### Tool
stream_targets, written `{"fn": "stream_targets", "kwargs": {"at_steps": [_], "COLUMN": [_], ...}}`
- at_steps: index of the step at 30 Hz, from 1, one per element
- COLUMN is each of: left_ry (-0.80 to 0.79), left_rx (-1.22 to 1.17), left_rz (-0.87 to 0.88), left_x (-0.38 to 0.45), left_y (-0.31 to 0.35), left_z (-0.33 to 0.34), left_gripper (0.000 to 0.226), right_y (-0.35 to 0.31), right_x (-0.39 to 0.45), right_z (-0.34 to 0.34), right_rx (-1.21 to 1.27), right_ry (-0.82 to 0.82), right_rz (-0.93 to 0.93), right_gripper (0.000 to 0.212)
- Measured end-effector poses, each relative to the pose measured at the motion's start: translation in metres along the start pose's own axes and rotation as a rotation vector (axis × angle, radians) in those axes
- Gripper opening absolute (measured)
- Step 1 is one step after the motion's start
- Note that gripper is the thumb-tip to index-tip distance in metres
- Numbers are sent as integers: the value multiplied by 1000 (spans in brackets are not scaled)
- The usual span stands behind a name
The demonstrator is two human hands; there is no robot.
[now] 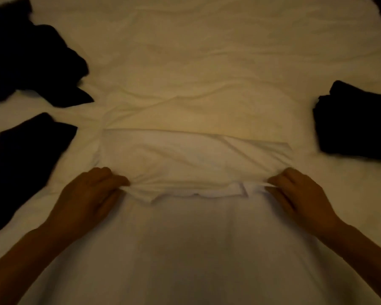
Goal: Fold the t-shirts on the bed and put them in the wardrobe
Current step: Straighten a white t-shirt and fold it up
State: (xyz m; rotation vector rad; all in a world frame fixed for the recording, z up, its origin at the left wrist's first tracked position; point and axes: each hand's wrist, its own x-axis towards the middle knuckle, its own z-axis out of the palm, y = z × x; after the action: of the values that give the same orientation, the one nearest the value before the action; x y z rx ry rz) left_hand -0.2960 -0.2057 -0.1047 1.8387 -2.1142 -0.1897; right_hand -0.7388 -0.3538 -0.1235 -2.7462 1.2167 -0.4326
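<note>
The white shirt lies flat on the bed before me. My left hand and right hand each pinch its near edge, probably to fold it evenly. Left of it, 2 dark garments; right, a folded stack.

You're looking straight down at the bed, and its pale sheet fills your whole view, edge to edge. It's wrinkled, with long creases running across toward twelve o'clock. The light is dim and warm, brightest at centre, falling into shadow toward six. No wall or floor shows.
</note>
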Motion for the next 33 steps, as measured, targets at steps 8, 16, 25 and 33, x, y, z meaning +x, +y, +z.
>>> {"fn": "stream_targets", "kwargs": {"at_steps": [8,16,25,33], "left_ry": [-35,219,299,361], "left_rx": [114,-166,-628,-646], "left_rz": [-154,-556,-1200,-1157], "left_x": [-45,-24,71,99], "left_y": [27,39,12,-4], "left_z": [10,6,0,6], "left_gripper": [38,51,32,33], "right_y": [-4,-14,19,33], "right_x": [-48,-35,57,87], "right_z": [14,1,-9,-1], "right_rx": [-68,143,646,698], "right_ry": [-138,-28,11,161], "right_rz": [-101,177,1070,1125], "right_gripper": [32,38,33,21]}}
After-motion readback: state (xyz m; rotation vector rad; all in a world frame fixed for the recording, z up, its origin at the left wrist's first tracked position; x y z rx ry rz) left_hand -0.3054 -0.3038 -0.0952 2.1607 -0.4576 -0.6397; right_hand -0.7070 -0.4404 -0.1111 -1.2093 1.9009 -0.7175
